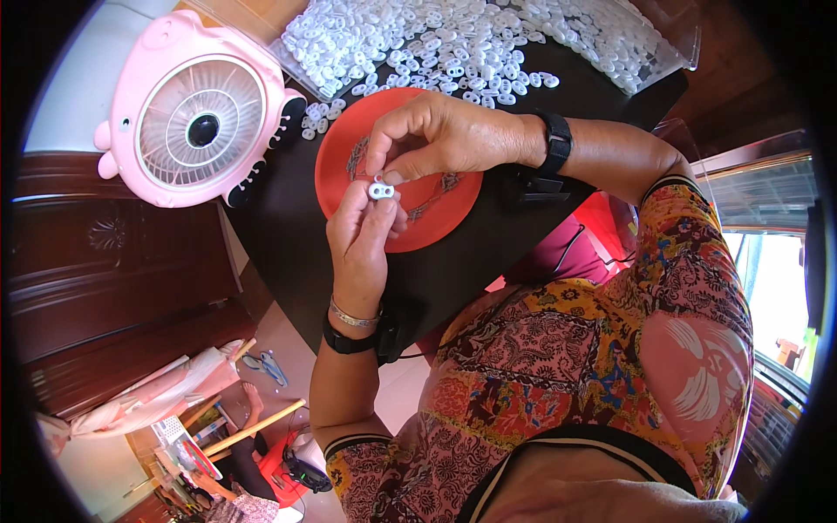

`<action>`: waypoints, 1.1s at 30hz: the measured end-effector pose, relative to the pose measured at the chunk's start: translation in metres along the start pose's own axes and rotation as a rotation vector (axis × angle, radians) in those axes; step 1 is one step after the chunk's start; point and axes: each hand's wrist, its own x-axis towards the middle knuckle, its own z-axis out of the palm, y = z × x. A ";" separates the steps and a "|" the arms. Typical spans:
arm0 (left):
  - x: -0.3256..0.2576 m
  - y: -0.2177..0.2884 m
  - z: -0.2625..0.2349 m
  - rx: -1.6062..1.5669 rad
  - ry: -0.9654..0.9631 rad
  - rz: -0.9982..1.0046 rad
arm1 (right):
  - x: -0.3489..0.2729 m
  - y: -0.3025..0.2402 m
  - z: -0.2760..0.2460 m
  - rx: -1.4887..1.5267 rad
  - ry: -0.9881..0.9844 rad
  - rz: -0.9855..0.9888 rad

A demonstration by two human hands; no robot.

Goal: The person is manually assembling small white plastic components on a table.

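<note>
— Where is the small white two-holed piece [379, 189]?
— Pinched between both hands, over the orange plate [453, 209], toward its 9 o'clock edge.

— Left hand [359, 240]?
— Coming up from 6 o'clock; fingertips closed on the piece's lower side.

— Right hand [440, 138]?
— Reaching in from 3 o'clock, curled; thumb and forefinger closed down on the piece from about 1 o'clock.

— Long axis of the piece?
— Roughly 9 to 3, two holes side by side. Hard to be surer at this size.

— Nearer hand?
— Neither; both touching. Left underneath as the support, right on top.

— Anything round about?
— Heap of white pieces [453, 39] at 12 o'clock from the plate, well apart from the fingers. Pink fan [196, 109] out at 10 o'clock. All on a black tabletop [288, 218].
</note>
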 end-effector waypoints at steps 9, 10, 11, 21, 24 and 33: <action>0.001 -0.009 -0.011 -0.058 0.020 0.058 | -0.002 -0.005 0.001 -0.050 0.026 -0.006; 0.001 -0.007 -0.010 -0.056 0.018 0.059 | -0.001 -0.004 0.001 -0.050 0.028 -0.008; 0.002 -0.005 -0.007 -0.062 0.037 0.043 | -0.001 -0.003 0.002 -0.042 0.014 -0.031; 0.000 -0.004 -0.008 0.010 0.032 0.059 | -0.002 -0.001 0.004 -0.029 0.019 -0.070; 0.002 -0.004 -0.009 0.013 0.110 0.059 | -0.001 -0.003 0.000 -0.049 0.051 -0.006; 0.006 -0.004 -0.013 -0.033 0.135 0.043 | 0.001 0.004 -0.001 0.040 0.066 0.006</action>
